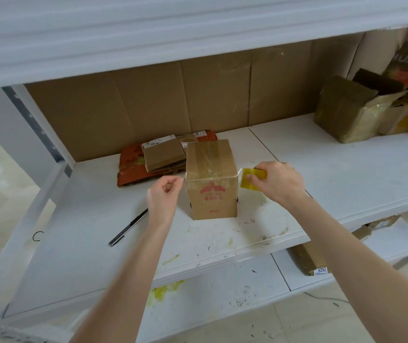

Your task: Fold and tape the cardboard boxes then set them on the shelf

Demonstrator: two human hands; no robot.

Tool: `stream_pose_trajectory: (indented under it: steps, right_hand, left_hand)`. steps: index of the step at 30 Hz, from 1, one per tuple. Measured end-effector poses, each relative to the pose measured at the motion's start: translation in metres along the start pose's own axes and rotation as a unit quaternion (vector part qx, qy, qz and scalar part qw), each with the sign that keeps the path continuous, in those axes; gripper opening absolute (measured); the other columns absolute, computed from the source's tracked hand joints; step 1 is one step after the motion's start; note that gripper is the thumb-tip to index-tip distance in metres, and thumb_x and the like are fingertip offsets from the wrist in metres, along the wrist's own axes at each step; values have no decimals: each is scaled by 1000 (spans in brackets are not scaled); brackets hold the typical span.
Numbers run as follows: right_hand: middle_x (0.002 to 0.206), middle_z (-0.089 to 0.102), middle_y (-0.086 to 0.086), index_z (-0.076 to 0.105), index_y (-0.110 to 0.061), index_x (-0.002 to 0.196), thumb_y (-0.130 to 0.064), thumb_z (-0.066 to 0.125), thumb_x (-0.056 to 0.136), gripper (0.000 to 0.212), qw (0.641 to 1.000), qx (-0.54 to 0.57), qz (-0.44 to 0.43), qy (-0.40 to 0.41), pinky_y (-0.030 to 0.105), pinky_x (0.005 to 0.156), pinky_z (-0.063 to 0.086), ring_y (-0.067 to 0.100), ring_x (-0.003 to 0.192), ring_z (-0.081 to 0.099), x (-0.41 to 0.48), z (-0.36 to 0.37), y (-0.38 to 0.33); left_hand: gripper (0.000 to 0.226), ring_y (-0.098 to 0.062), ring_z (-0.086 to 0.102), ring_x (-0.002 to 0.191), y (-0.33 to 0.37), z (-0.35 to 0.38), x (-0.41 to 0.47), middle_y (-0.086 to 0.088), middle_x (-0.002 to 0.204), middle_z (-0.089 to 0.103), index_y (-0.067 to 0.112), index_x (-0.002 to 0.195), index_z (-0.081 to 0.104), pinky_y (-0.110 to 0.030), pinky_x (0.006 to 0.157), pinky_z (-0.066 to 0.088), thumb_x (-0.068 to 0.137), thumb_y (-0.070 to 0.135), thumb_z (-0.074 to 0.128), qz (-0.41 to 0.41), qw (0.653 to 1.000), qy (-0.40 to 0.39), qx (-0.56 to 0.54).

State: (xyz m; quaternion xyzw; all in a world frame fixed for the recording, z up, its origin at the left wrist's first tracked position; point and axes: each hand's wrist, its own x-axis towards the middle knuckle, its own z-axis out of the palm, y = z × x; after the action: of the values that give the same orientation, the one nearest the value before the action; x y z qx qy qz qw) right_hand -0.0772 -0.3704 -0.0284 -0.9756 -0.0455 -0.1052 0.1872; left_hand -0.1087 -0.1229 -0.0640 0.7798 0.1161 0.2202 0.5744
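One box (211,194) between left grip (165,194), curled, hold unclear, and right grip (279,181) around tape roll (253,178)

Box: brown cardboard box (211,184), closed and upright, red print on its near face, clear tape along the top seam; stands mid-shelf.
Tape roll: yellowish tape roll (253,179), gripped by the right hand (280,184) just right of the box's near top corner.
Tape strip: clear tape strip (212,178) stretched from the roll along the box's near top edge to the left hand (165,191), whose fingertips pinch.
Flattened boxes: flat stack (163,155), far-left behind the box.
Shelf: white shelf (334,169), stained.
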Motion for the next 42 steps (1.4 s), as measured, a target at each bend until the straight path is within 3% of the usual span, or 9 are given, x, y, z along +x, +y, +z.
stream_pose_trajectory:
  steps: [5, 9, 13, 15, 17, 28, 32, 36, 42]
  right_hand:
    - [77, 61, -2, 66, -29, 95, -50, 53, 90, 25, 1000, -3, 7, -13, 30, 64, 46, 21, 77, 58, 9, 11, -6]
    - [78, 62, -2, 67, -29, 100, -52, 53, 89, 28, 999, 9, 25, -22, 30, 64, 49, 20, 76, 58, 14, 12, 0]
    - [81, 62, -3, 66, -32, 103, -58, 52, 88, 33, 999, 23, 42, -20, 27, 59, 45, 19, 75, 57, 16, 16, 6]
    - [81, 62, -3, 68, -31, 102, -57, 54, 87, 33, 998, 43, 51, -20, 26, 57, 41, 19, 75, 56, 17, 17, 6]
    - [84, 62, -3, 69, -29, 103, -53, 56, 87, 32, 995, 74, 61, -25, 28, 62, 43, 19, 80, 56, 16, 18, 6]
    - [86, 64, -4, 68, -31, 91, -46, 58, 86, 19, 989, 131, 73, 3, 34, 72, 53, 18, 85, 57, 2, 13, -3]
    - [76, 63, -7, 64, -32, 82, -43, 60, 84, 12, 987, 136, 82, 2, 30, 64, 52, 13, 71, 57, 5, 12, -1]
    - [69, 58, -12, 61, -34, 75, -44, 61, 81, 11, 988, 131, 82, 9, 30, 62, 53, 8, 64, 52, 8, 12, 0]
    - [68, 57, -13, 60, -34, 74, -43, 61, 82, 13, 988, 128, 85, 9, 33, 65, 54, 10, 64, 52, 9, 14, -3]
  left_hand:
    - [18, -12, 60, 69, -3, 7, 10, 7, 80, 66, 28, 112, 61, -24, 56, 51, 98, 31, 50, 6, 994, -56, 89]
    - [56, -15, 58, 72, -4, 3, 6, -2, 98, 53, 40, 145, 28, -21, 54, 50, 94, 47, 49, -57, 978, -98, 173]
    - [34, -12, 58, 101, 7, 10, -15, -2, 119, 59, 14, 132, 56, -20, 91, 42, 100, 17, 46, 140, 981, 44, 128]
    - [39, -15, 49, 124, 16, 21, -25, -3, 137, 54, 14, 140, 46, -15, 100, 32, 102, 21, 40, 152, 980, -15, 126]
    - [47, -24, 47, 127, 23, 32, -27, -9, 141, 50, 19, 149, 30, -28, 106, 34, 103, 30, 35, 92, 983, -71, 140]
    - [39, -30, 58, 104, 19, 39, 2, -9, 109, 65, 13, 123, 59, -37, 85, 45, 103, 33, 32, 5, 983, -67, 174]
    - [36, -27, 57, 111, 8, 25, -7, -4, 120, 63, 19, 131, 54, -38, 89, 46, 101, 29, 38, 40, 972, -56, 224]
    - [37, -25, 47, 120, -14, -15, -5, -6, 130, 52, 15, 133, 51, -38, 87, 42, 96, 22, 51, 63, 916, -14, 396]
    - [29, -26, 45, 115, -45, -65, -1, -9, 120, 47, 9, 123, 51, -35, 82, 43, 96, 11, 44, -51, 800, -76, 593]
